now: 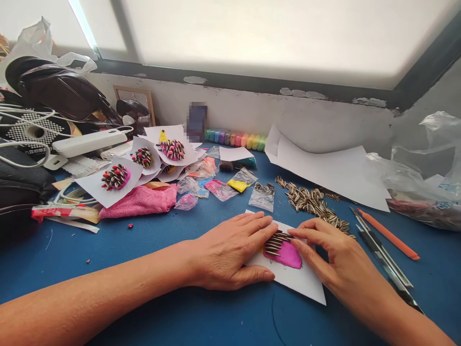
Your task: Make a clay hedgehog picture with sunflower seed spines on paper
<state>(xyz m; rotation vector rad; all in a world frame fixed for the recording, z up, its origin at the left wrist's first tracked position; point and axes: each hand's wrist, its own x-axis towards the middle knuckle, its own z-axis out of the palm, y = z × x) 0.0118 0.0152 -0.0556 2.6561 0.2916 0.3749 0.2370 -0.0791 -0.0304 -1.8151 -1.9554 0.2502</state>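
Note:
My left hand (237, 250) lies flat with fingers stretched over the left part of a white paper card (306, 283). On the card is a flattened patch of magenta clay (288, 254), with rows of striped sunflower seeds (274, 244) stuck into its upper left. A bit of yellow shows beside my left fingers. At the clay's upper right, my right hand (331, 250) pinches with thumb and index finger close to the end of a seed row. Whatever sits between those fingertips is mostly hidden, probably a seed. Behind the card lies a loose pile of sunflower seeds (313, 202).
Finished-looking seed-and-clay cards (117, 185) overlap at the left above a pink cloth (144, 204). Small clay bags (243, 180) lie mid-table. Pens (382, 259) and an orange stick (391, 235) are at right. White sheets (324, 163) and a plastic bag (428, 192) stand behind.

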